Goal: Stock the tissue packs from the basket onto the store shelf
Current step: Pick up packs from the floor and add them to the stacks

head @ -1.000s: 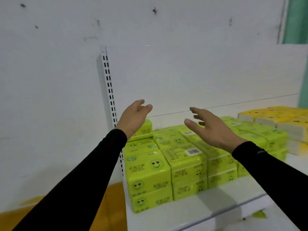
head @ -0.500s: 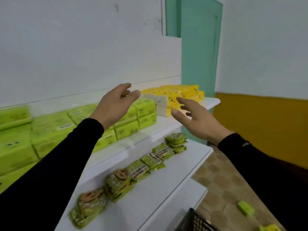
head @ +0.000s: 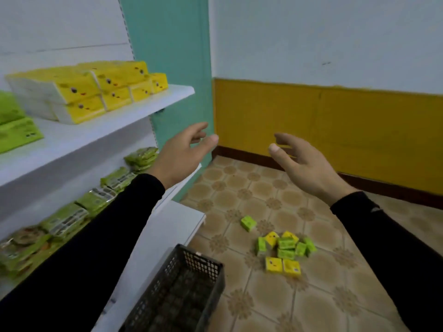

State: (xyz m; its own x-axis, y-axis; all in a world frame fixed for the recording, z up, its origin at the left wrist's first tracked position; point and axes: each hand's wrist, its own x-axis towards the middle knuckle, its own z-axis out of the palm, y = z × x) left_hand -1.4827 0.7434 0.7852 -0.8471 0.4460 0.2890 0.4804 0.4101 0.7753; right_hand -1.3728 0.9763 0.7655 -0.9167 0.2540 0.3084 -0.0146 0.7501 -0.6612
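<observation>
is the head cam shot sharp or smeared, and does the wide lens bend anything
Head view: soft all over; the snack packets on the lower shelf are smeared, print unreadable. The tissue packs on the floor show colour but no detail. The upper shelf edge and teal door frame lean from wide-angle distortion. Light is flat, no glare. Both hands, left and right, are fairly crisp.

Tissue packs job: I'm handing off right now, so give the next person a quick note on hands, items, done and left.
Left hand: open, empty, raised in the air beside the shelf.
Right hand: open, empty, fingers relaxed.
Yellow tissue packs and green tissue packs sit stacked on the top shelf.
Black basket stands on the floor by the shelf; it looks empty.
Left: the loose packs on the floor and one stray green pack.
</observation>
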